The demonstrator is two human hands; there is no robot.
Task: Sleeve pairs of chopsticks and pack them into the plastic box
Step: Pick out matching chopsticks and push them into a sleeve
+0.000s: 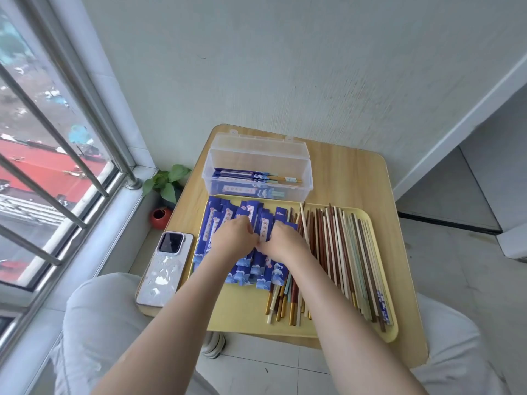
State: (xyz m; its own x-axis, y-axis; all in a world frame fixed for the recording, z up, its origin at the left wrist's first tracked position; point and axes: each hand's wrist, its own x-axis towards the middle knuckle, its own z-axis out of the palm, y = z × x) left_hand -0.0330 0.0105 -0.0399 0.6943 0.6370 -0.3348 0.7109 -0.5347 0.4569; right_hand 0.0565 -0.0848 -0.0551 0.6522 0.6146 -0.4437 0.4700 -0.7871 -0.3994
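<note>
A yellow tray [251, 315] lies on the small wooden table. Its left half holds a pile of blue paper sleeves [228, 218]; its right half holds several loose chopsticks [342, 252] in brown, cream and pale green. My left hand [233, 240] and my right hand [285, 243] lie side by side on the sleeve pile, fingers curled down, and together pinch one blue sleeve [263, 232] between them. Behind the tray stands the clear plastic box [288, 155], lid open, with a few sleeved pairs [248, 178] lying inside.
A phone [165, 269] in a pale case lies on the table's left edge beside the tray. A small plant [168, 181] in a red pot [160, 218] stands on the sill to the left. My knees flank the table; a wall rises behind it.
</note>
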